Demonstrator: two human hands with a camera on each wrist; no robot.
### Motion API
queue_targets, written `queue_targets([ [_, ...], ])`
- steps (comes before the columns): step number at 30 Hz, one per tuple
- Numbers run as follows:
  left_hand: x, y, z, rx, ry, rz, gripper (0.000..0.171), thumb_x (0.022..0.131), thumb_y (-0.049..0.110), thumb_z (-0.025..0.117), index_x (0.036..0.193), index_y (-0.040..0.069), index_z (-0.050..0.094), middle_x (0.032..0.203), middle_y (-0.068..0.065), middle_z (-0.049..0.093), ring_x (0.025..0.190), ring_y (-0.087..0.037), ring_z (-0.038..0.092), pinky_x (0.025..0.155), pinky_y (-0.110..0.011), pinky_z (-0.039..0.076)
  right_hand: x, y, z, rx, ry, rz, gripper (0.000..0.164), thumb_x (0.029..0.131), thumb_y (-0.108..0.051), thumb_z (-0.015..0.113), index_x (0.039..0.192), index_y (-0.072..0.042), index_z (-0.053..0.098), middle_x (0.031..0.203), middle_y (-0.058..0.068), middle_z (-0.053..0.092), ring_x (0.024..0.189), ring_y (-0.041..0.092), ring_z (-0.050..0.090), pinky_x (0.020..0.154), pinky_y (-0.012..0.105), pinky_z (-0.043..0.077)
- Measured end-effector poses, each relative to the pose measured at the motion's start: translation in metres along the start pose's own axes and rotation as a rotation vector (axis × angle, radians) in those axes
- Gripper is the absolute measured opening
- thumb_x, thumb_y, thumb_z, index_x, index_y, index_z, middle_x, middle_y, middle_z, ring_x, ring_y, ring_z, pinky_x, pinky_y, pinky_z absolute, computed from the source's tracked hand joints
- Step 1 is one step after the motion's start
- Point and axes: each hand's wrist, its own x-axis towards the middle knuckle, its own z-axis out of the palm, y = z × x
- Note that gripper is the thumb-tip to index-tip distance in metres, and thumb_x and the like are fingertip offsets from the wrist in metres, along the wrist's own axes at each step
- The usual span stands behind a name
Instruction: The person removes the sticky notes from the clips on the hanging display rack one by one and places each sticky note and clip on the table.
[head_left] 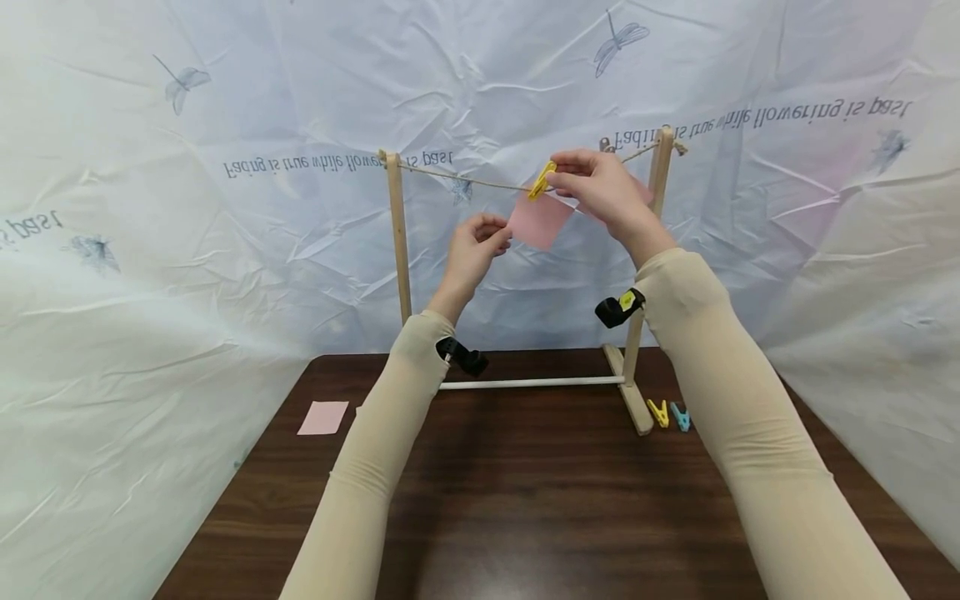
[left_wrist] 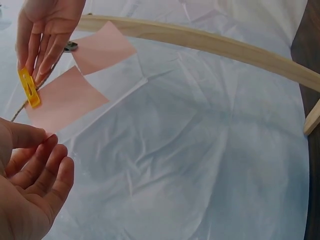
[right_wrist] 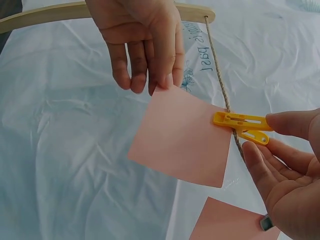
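A square of pink paper hangs at a thin rope. My left hand pinches one corner of this paper between thumb and fingers. At the paper's edge along the rope sits a yellow clothespin, its jaws over rope and paper. My right hand holds that clothespin's handles between thumb and fingers. Farther right on the rope, another pink paper hangs from a dark clip. In the head view my right hand hides most of that second paper.
The rope runs between two wooden posts joined low down by a white rod. On the brown table lie a pink paper at left, and a yellow clothespin and blue clothespin beside the right foot.
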Motion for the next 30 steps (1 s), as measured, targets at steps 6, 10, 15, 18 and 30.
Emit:
queue_targets([
  [6,0.001,-0.001,0.000,0.008,0.006,0.007,0.017,0.097,0.007,0.067,0.110,-0.003,0.066,0.101,-0.014,0.069,0.098,-0.040,0.065,0.082,-0.032,0.057,0.000,0.001,0.000,-0.034,-0.002,-0.004,0.048,0.102,-0.019,0.061,0.146,-0.004,0.051,0.138,0.013,0.055,0.122,0.024,0.058,0.105,0.034,0.046],
  [10,0.001,-0.002,0.000,0.004,0.014,0.004,0.016,0.097,0.006,0.068,0.109,-0.004,0.066,0.099,-0.015,0.069,0.093,-0.036,0.067,0.081,-0.033,0.057,0.000,0.001,0.002,-0.052,-0.004,0.000,0.046,0.103,-0.020,0.059,0.146,-0.003,0.050,0.136,0.012,0.055,0.122,0.024,0.058,0.106,0.035,0.046],
  [15,0.001,-0.001,0.001,0.014,0.016,-0.002,0.015,0.097,0.006,0.067,0.109,-0.003,0.067,0.098,-0.013,0.069,0.085,-0.024,0.067,0.080,-0.031,0.057,-0.002,0.002,0.002,-0.101,0.011,-0.019,0.042,0.105,-0.021,0.056,0.143,-0.003,0.053,0.132,0.011,0.057,0.120,0.023,0.058,0.106,0.038,0.046],
  [18,0.001,-0.001,0.000,0.022,0.014,0.001,0.015,0.097,0.006,0.067,0.109,-0.003,0.066,0.098,-0.014,0.069,0.084,-0.021,0.066,0.080,-0.030,0.057,-0.002,0.002,0.004,-0.166,0.040,-0.047,0.039,0.105,-0.022,0.055,0.140,-0.004,0.056,0.130,0.012,0.059,0.118,0.022,0.059,0.104,0.037,0.047],
  [30,-0.001,-0.004,-0.002,0.032,-0.002,-0.019,0.014,0.098,0.006,0.066,0.110,-0.001,0.066,0.100,-0.014,0.069,0.088,-0.026,0.066,0.082,-0.032,0.057,0.001,0.007,0.015,-0.246,0.231,-0.201,0.026,0.103,-0.018,0.061,0.122,-0.003,0.067,0.109,0.009,0.068,0.099,0.022,0.066,0.084,0.027,0.052],
])
